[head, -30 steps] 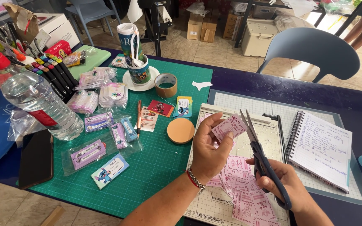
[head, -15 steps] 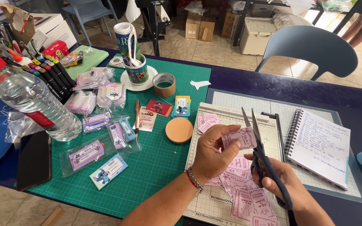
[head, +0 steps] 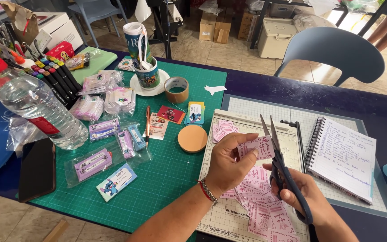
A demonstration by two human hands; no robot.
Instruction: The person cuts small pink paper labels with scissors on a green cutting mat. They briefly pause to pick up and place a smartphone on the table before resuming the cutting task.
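The right hand (head: 303, 197) is closed through the handles of dark scissors (head: 279, 163), blades up and slightly parted at a pink card (head: 256, 147). The left hand (head: 229, 166) pinches that card between thumb and fingers, above loose pink cards (head: 265, 208) on the paper cutter (head: 242, 210). Farther off lie a notebook (head: 343, 157), a round cork coaster (head: 192, 138) and a water bottle (head: 36, 107).

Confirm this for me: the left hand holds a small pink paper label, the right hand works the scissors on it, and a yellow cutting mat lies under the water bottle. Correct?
Not quite. In the head view the cutting mat under the water bottle is green, not yellow. The rest stands: the left hand holds the pink label and the right hand works the scissors on it.
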